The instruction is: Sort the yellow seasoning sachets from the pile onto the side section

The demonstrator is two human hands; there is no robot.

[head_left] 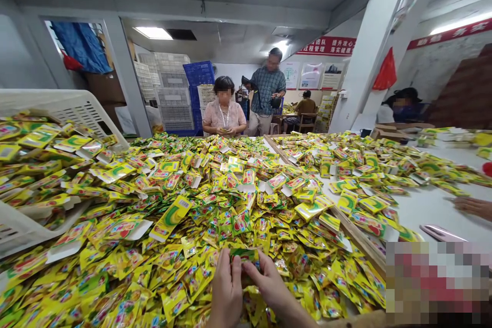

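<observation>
Low in the middle, my left hand (227, 284) and my right hand (267, 279) meet around a small green-and-yellow packet (244, 254). Fingers of both hands are closed on its sides, and my thumbs cover part of its front. Whether it is a single sachet or a flat box I cannot tell. Beneath and around my hands spreads a heap of small yellow sachets (180, 292). Flat yellow cartons lie over the heap, some with open white flaps, such as a carton (175, 218) ahead of my left hand.
At left a white plastic basket (73, 105) lies tipped, cartons spilling out. A wooden strip (355, 236) divides the heap from the table (415, 210) at right, where another person's hand (474, 207) rests. Someone sits opposite (225, 113); another person stands behind (267, 87). Crates (175, 92) are stacked beyond.
</observation>
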